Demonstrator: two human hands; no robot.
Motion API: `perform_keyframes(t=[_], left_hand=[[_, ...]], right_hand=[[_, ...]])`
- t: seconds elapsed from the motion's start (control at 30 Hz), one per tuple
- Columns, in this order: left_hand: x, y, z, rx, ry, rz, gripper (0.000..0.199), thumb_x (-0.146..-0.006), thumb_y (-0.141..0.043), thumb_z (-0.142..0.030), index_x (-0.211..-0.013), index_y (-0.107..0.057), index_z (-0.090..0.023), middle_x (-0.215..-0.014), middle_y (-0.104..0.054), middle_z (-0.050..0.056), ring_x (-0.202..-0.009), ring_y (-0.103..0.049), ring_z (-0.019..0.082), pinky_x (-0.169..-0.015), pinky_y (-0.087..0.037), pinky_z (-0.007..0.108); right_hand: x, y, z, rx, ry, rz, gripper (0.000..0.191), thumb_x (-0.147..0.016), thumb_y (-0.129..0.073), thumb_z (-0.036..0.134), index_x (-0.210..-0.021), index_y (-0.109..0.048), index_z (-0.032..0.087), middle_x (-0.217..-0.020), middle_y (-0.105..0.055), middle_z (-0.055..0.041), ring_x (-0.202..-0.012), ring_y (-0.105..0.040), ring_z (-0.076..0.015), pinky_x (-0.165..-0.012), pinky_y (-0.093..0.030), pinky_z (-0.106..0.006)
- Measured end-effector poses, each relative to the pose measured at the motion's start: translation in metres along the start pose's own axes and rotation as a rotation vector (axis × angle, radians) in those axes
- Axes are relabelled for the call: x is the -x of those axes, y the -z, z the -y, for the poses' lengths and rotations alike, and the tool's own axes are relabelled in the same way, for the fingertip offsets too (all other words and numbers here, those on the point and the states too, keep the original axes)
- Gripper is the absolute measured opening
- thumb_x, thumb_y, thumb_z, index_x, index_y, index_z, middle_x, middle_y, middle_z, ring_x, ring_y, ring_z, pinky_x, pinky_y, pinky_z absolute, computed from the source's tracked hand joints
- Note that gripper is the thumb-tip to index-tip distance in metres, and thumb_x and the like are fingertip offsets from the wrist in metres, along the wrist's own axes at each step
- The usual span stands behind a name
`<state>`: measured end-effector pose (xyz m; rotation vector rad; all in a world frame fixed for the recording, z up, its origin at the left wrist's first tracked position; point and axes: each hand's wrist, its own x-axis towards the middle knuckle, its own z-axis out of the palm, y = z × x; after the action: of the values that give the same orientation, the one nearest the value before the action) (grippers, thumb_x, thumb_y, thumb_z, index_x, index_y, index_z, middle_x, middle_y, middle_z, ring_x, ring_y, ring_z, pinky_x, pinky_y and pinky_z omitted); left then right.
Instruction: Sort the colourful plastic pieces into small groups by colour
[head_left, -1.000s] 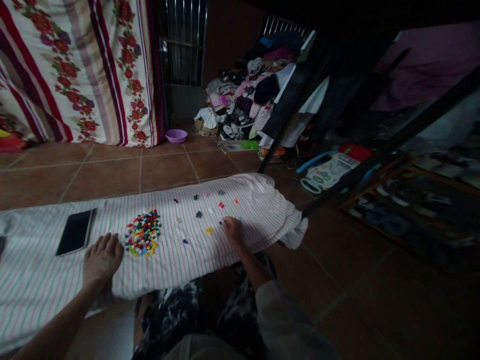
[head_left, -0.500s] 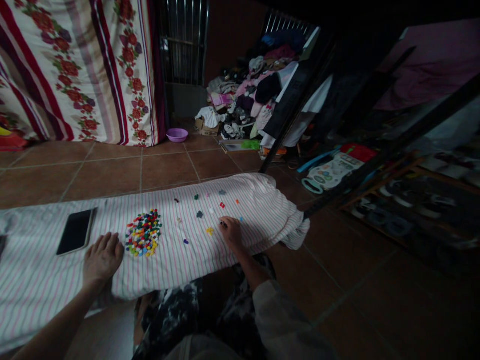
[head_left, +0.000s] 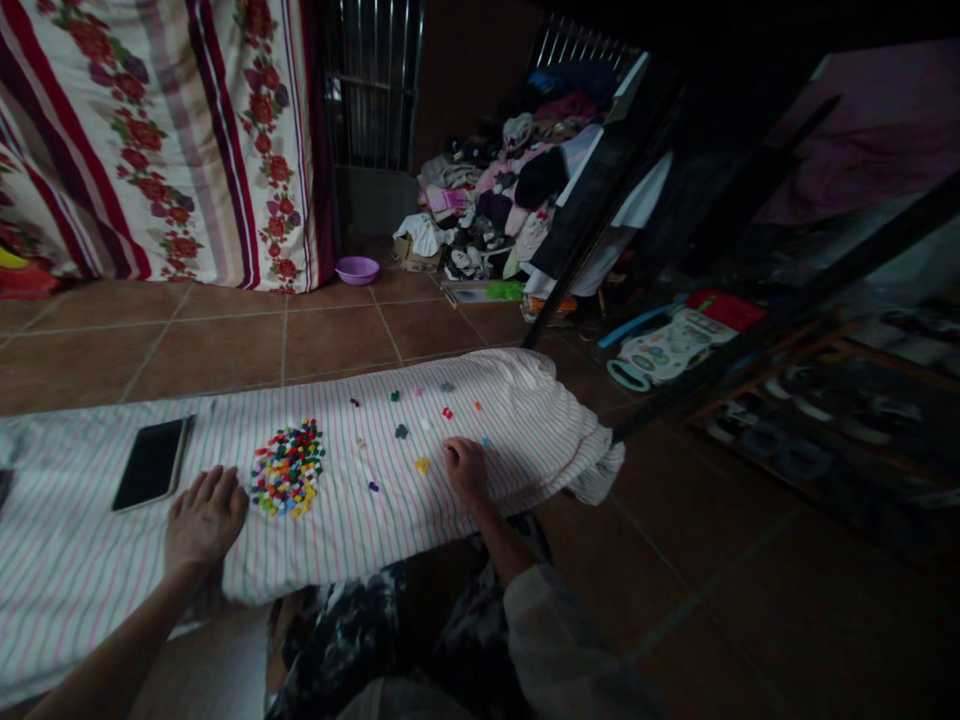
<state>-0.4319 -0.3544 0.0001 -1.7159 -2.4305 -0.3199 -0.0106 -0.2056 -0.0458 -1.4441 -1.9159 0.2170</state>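
My left hand [head_left: 206,515] lies flat, palm down, on the striped cloth [head_left: 330,550], fingers stretched out. It rests between a dark-screened tablet or large phone [head_left: 152,464] and a heap of small multicoloured pieces [head_left: 289,468]. My right hand [head_left: 466,466] is low over the cloth with its fingers curled together; whatever is at the fingertips is too small and dark to make out. Around it are little groups sorted by colour: yellow pieces [head_left: 421,466], dark grey pieces [head_left: 401,432], red pieces [head_left: 448,412], a blue piece [head_left: 486,442] and a purple piece [head_left: 373,487].
Dark slanting poles [head_left: 581,270] rise beyond the cloth's right end. On the tiled floor are a purple basin [head_left: 357,270], a heap of clothes [head_left: 517,190] and a toy panel [head_left: 679,345]. A shoe rack [head_left: 795,410] stands at the right. A flowered curtain [head_left: 172,140] hangs at the left.
My right hand has shifted very slightly right, its fingers more curled, and the dark bit at its fingertips shows less. My left hand stays in place. The view has moved slightly.
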Motion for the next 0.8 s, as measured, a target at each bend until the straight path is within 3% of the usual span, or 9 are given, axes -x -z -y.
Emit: perform_keyframes(t=[0.17,0.33,0.53,0.8], left_hand=[[0.0,0.001,-0.002,0.032,0.011,-0.005,0.05,-0.091,-0.033,-0.033,-0.129,-0.056,-0.011,-0.138,-0.056,0.019,-0.134,-0.045,0.032,-0.112,-0.033,0.048],[0.0,0.003,-0.003,0.04,0.033,0.002,0.049,-0.091,-0.032,-0.034,-0.129,-0.056,-0.016,-0.138,-0.057,0.016,-0.135,-0.045,0.031,-0.112,-0.033,0.048],[0.0,0.006,-0.004,0.014,0.016,0.042,0.056,-0.093,-0.028,-0.036,-0.133,-0.054,-0.007,-0.142,-0.053,0.02,-0.136,-0.043,0.031,-0.113,-0.03,0.047],[0.0,-0.006,0.003,0.012,-0.007,-0.029,0.051,-0.092,-0.032,-0.035,-0.129,-0.058,-0.011,-0.14,-0.056,0.018,-0.135,-0.045,0.03,-0.112,-0.033,0.047]], right_hand=[[0.001,0.001,0.003,-0.007,-0.027,-0.01,0.029,-0.083,-0.047,0.016,-0.098,-0.071,0.017,-0.1,-0.072,-0.0098,-0.099,-0.061,-0.0228,-0.095,-0.043,-0.036],[0.0,0.004,0.007,-0.036,-0.068,-0.021,0.03,-0.084,-0.047,0.02,-0.101,-0.071,0.017,-0.102,-0.073,-0.0097,-0.1,-0.063,-0.0231,-0.096,-0.044,-0.037],[-0.003,0.007,0.005,-0.104,-0.143,-0.02,0.035,-0.086,-0.044,0.028,-0.105,-0.071,0.016,-0.107,-0.073,-0.0111,-0.102,-0.063,-0.0239,-0.098,-0.045,-0.039],[-0.005,0.011,0.005,-0.272,-0.241,-0.085,0.042,-0.09,-0.036,0.037,-0.11,-0.068,0.018,-0.113,-0.071,-0.0116,-0.106,-0.063,-0.0233,-0.096,-0.049,-0.042]])
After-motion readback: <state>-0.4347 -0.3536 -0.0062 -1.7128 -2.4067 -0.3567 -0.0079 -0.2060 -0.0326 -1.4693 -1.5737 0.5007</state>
